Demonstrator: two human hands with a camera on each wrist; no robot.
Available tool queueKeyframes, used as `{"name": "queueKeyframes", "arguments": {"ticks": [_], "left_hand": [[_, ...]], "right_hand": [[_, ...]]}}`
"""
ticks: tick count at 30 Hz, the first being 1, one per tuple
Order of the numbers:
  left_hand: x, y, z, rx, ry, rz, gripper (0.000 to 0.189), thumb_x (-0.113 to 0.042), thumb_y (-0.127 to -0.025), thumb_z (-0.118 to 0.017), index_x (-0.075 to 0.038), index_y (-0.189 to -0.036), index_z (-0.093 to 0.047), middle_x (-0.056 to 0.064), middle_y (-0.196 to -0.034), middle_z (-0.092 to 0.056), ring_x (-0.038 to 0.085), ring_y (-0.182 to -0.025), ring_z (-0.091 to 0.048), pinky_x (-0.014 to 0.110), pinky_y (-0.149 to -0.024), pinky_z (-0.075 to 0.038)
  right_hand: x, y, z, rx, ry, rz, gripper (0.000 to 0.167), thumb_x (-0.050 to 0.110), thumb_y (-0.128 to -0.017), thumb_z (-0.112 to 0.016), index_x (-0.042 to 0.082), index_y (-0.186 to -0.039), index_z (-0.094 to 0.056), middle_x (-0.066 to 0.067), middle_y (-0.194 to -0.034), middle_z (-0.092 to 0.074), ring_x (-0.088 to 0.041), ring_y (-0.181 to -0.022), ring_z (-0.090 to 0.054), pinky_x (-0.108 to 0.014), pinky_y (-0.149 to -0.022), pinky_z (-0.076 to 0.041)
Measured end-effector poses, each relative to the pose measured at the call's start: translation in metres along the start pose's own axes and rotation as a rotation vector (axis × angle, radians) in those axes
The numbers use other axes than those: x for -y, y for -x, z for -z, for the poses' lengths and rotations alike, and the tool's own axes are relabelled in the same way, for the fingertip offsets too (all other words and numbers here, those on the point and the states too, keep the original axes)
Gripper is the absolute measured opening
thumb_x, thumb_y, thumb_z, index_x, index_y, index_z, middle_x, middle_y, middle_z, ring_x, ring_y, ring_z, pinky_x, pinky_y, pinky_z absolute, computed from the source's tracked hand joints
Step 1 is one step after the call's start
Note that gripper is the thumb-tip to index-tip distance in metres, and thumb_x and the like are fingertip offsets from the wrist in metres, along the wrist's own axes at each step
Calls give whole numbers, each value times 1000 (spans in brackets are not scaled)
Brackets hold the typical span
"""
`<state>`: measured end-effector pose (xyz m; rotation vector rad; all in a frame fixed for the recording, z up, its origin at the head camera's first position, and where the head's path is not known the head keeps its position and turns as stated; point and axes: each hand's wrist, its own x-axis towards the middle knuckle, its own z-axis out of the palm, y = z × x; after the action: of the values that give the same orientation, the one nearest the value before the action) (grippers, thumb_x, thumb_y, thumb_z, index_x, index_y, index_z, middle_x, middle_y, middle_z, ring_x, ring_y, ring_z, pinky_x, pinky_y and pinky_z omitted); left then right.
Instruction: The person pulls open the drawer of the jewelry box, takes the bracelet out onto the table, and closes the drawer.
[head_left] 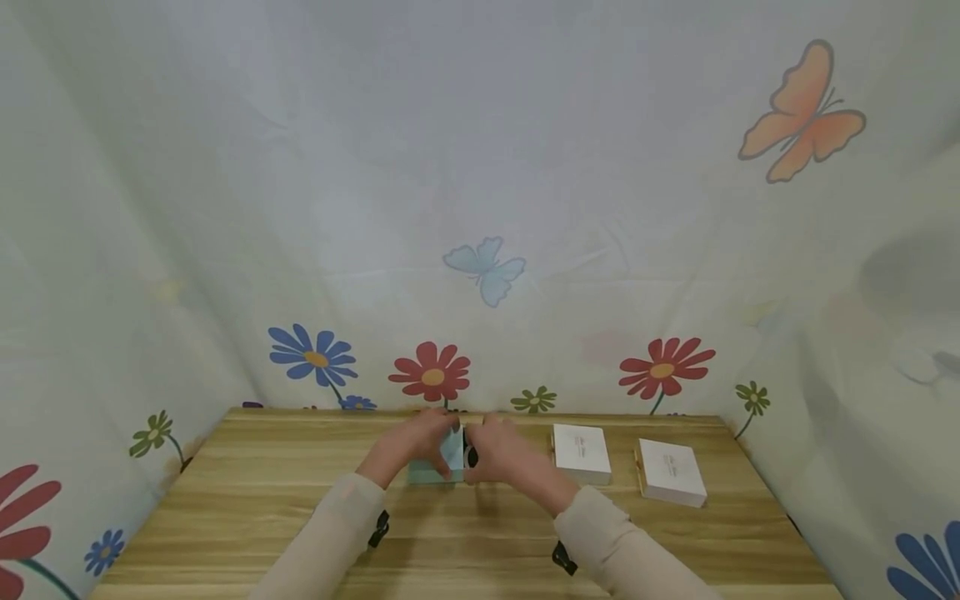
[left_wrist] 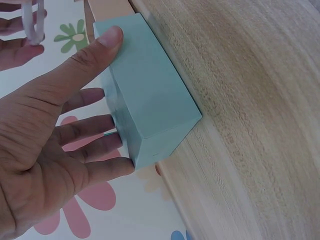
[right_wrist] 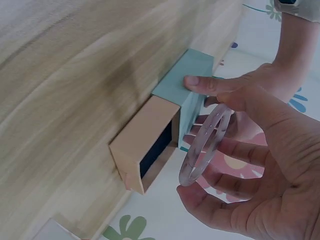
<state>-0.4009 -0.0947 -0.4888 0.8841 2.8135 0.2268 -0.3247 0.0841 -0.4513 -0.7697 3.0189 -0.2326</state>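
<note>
A teal jewelry box [left_wrist: 150,80] stands on the wooden table near its back edge. My left hand [head_left: 416,442] holds it, thumb on the near face and fingers against the far side. From the box's right end, a tan drawer [right_wrist: 142,125] with dark lining is pulled out. My right hand [head_left: 501,450] pinches a clear, faintly purple bangle [right_wrist: 189,162] between thumb and fingertips. In the right wrist view the bangle is held up beside the drawer's opening, apart from the lining.
Two white boxes with small print, one nearer [head_left: 671,472] and one farther left [head_left: 582,454], lie on the table [head_left: 300,467] to the right of my hands. A white cloth [head_left: 360,208] printed with flowers and butterflies hangs behind and at both sides.
</note>
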Motion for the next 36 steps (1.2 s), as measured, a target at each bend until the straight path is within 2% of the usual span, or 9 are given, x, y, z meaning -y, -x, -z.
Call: {"name": "queueKeyframes", "arguments": {"ticks": [3, 9, 12, 18, 22, 27, 36], "left_hand": [[1, 0, 0, -6, 6, 2, 74, -39, -62, -99, -10, -122, -65, 5, -116, -61, 24, -103, -54, 43, -96, -51], [0, 1, -1, -7, 13, 10, 72, -39, -62, -99, -12, -120, -65, 5, -116, -61, 24, -103, -54, 44, -95, -51], [0, 2, -1, -11, 15, 14, 73, -38, -63, -99, -13, -121, -64, 6, -118, -61, 24, -103, -54, 43, -94, -52], [0, 3, 0, -23, 30, 17, 75, -38, -63, -98, -12, -124, -64, 5, -117, -61, 22, -99, -53, 40, -90, -54], [0, 3, 0, -24, 40, 5, 75, -38, -62, -99, -10, -123, -65, 5, -113, -62, 22, -96, -53, 39, -86, -55], [2, 2, -1, -38, 52, -15, 74, -36, -63, -98, -10, -123, -65, 6, -110, -63, 21, -93, -54, 37, -84, -56], [6, -1, 1, -59, 70, -8, 74, -34, -62, -99, -10, -124, -66, 7, -111, -64, 22, -95, -54, 39, -86, -56]], "right_hand": [[1, 2, -2, 19, -13, -17, 32, 37, -83, -82, 16, -96, -63, 1, -87, -56, -17, -84, -49, -37, -75, -46], [1, 7, -6, 59, -31, -48, 32, 38, -86, -80, 14, -101, -64, -4, -94, -58, -16, -77, -50, -32, -65, -46], [3, 10, -10, 76, -11, -56, 32, 39, -87, -79, 15, -101, -64, -4, -95, -58, -17, -77, -52, -33, -68, -47], [6, 14, -19, 63, 45, -8, 32, 37, -83, -81, 16, -101, -65, -3, -94, -60, -15, -76, -51, -32, -68, -48], [9, 16, -24, 59, 69, 19, 32, 36, -79, -80, 18, -100, -65, 0, -89, -58, -16, -77, -48, -33, -69, -44], [16, 19, -24, 78, 16, 5, 38, 38, -78, -82, 18, -105, -67, 0, -91, -58, -18, -75, -48, -32, -64, -42], [26, 12, -37, 96, -18, 0, 42, 38, -77, -84, 19, -111, -69, -2, -97, -60, -20, -81, -50, -32, -67, -47]]}}
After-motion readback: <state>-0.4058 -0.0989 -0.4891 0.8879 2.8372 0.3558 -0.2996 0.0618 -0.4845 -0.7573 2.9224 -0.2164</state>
